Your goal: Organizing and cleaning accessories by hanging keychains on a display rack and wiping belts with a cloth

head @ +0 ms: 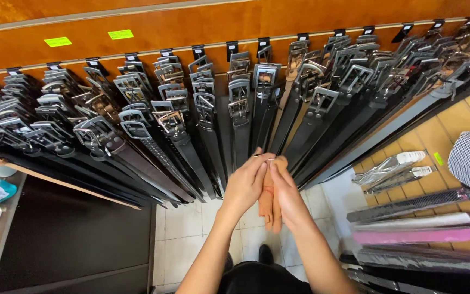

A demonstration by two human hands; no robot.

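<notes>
Left hand point(244, 184): pinches the tan belt point(269, 204) top, steadying it.
Right hand point(288, 190): grips the same belt.
Behind: black belts point(235, 136) hanging from wall hooks.

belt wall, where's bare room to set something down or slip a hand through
Free: the white tiled floor below the hanging black belts, and the dark counter at left. Crowded: the belt row, buckles overlapping, and the belts at right.

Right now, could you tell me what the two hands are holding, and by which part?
Left hand and right hand together pinch the upper end of a tan leather belt, which hangs down between them.
</notes>
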